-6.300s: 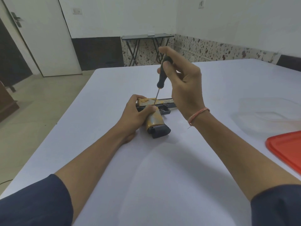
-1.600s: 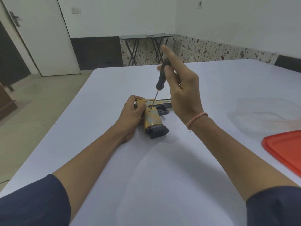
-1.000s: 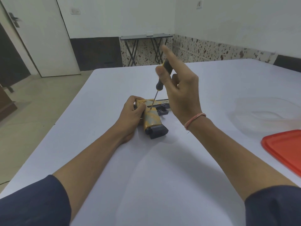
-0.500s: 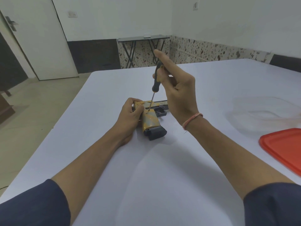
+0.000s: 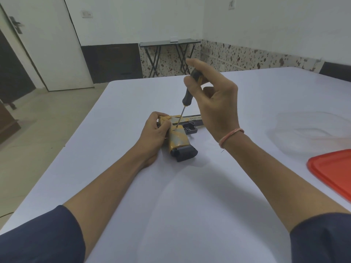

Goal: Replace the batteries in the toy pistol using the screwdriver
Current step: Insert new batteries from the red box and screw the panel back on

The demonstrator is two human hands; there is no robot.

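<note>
Head view: toy pistol (image 5: 178,138) lying on its side on the white table (image 5: 190,196), grip toward the viewer, barrel pointing right. Left hand (image 5: 154,130) clamped on the pistol's rear end. Right hand (image 5: 214,103), fingers closed round the screwdriver (image 5: 187,97), holds it tilted, tip touching the pistol body. Red lid (image 5: 334,173) at the right edge, well apart.
</note>
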